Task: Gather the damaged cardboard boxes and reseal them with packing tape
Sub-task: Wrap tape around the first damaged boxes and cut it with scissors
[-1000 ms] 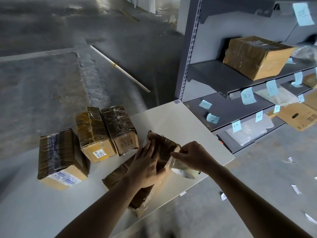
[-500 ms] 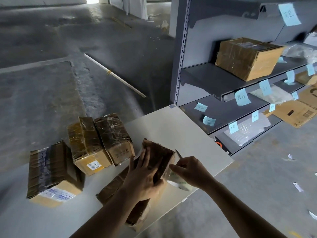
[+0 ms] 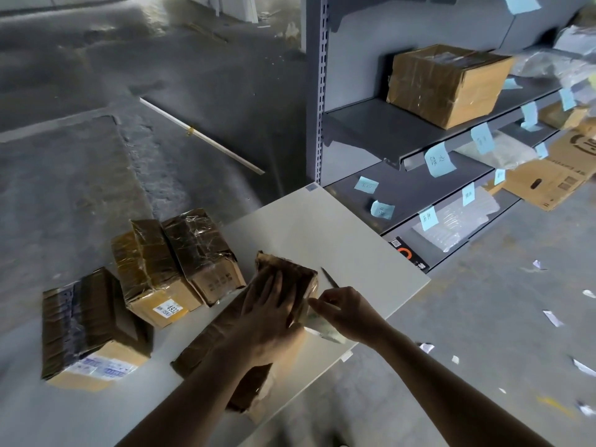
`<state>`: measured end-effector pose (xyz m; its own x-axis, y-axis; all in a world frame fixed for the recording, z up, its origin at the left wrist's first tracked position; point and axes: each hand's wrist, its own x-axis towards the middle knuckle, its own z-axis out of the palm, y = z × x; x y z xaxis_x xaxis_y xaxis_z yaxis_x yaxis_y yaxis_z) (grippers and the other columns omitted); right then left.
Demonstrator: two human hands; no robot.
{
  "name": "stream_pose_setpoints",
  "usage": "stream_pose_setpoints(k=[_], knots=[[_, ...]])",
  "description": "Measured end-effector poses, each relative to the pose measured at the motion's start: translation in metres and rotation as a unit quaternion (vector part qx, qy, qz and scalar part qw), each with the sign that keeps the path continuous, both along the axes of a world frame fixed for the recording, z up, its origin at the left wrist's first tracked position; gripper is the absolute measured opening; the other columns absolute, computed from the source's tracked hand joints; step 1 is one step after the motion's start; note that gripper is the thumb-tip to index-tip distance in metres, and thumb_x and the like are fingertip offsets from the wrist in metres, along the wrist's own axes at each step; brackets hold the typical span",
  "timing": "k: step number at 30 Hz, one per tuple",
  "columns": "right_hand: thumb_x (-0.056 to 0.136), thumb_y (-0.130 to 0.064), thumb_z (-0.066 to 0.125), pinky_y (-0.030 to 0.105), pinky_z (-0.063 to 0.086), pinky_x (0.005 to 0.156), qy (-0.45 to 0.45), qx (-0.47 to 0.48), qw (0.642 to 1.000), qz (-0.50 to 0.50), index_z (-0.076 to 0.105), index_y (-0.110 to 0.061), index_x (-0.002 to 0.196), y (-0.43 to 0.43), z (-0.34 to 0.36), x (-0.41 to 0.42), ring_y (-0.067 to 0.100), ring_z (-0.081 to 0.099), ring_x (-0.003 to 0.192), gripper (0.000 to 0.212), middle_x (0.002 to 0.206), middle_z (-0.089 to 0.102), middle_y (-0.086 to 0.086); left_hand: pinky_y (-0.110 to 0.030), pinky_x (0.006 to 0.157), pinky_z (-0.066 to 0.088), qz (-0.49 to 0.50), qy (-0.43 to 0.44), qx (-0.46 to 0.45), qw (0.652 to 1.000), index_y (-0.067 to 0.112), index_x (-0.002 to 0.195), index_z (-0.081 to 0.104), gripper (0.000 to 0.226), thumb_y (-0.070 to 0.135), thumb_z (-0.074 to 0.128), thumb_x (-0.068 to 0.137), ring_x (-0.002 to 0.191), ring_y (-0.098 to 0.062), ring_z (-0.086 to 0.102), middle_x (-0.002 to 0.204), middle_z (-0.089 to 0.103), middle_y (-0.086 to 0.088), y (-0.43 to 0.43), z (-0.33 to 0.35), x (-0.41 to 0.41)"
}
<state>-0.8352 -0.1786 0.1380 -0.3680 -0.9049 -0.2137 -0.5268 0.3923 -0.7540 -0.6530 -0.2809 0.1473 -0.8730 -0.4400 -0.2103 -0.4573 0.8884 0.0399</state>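
Counting from the biggest down, one grey shelving unit [image 3: 354, 75] stands at the right, its far end cut off by the frame edge; one white table [image 3: 322, 233] sits in front of it, its near end running out of view; five closed cardboard boxes show, one shelf box [image 3: 448, 82] on an upper shelf and four on the table; three of those four sit together at the table's left, a large taped box [image 3: 87, 324], a labelled box [image 3: 148, 269] and a dark-wrapped box [image 3: 200, 250], the last two touching; the fourth, the long damaged box [image 3: 292, 274], lies near the table's front edge, much of it hidden under a forearm; one flattened carton [image 3: 554, 179] is cropped at the right; one white rod [image 3: 200, 133] lies on the concrete floor; two hands work at the damaged box, the left hand [image 3: 271, 314] laid flat on its top with straight fingers pressing down, the right hand [image 3: 348, 314] just beside its right side, fingertips pinching the tape roll [image 3: 322, 330], which is blurred and mostly covered; one thin dark sliver [image 3: 329, 277] rises beyond that hand, and I cannot tell whether it is tape or a blade; roughly a dozen blue notes [image 3: 438, 159] dot the shelves, their writing mostly unreadable; paper scraps [image 3: 553, 317] litter the floor, too scattered to count.
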Motion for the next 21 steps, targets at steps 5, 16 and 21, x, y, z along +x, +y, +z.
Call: stream_pose_setpoints(k=[5, 16, 21], knots=[[0.089, -0.056, 0.062, 0.029, 0.04, 0.062, -0.123, -0.065, 0.989, -0.049, 0.07, -0.012, 0.077, 0.01, -0.002, 0.008, 0.003, 0.047, 0.061, 0.046, 0.064, 0.058, -0.002, -0.062, 0.119, 0.01, 0.064, 0.02, -0.009, 0.998, 0.02, 0.156, 0.014, 0.075, 0.058, 0.036, 0.095, 0.149, -0.038, -0.006, 0.163, 0.005, -0.019, 0.001, -0.004, -0.016], [0.094, -0.037, 0.064, 0.029, 0.019, 0.054, -0.194, -0.102, 0.974, -0.063, 0.027, -0.021, 0.052, 0.028, -0.02, 0.008, 0.012, 0.022, 0.059, 0.058, 0.058, 0.022, -0.009, -0.059, 0.118, -0.004, 0.221, -0.003, 0.051, 0.974, 0.024, 0.153, -0.022, 0.076, 0.06, 0.019, 0.1, 0.15, -0.033, -0.019, 0.161, -0.021, -0.018, 0.012, 0.006, -0.041], [0.093, -0.035, 0.064, 0.028, 0.021, 0.05, -0.104, -0.043, 0.991, -0.065, 0.03, -0.014, 0.053, 0.027, -0.033, 0.004, 0.009, 0.02, 0.055, 0.057, 0.056, 0.018, -0.009, -0.061, 0.117, -0.002, 0.213, -0.02, 0.017, 0.977, 0.02, 0.153, -0.022, 0.079, 0.059, 0.022, 0.1, 0.149, -0.037, -0.018, 0.16, -0.018, -0.024, 0.017, 0.002, -0.045]])
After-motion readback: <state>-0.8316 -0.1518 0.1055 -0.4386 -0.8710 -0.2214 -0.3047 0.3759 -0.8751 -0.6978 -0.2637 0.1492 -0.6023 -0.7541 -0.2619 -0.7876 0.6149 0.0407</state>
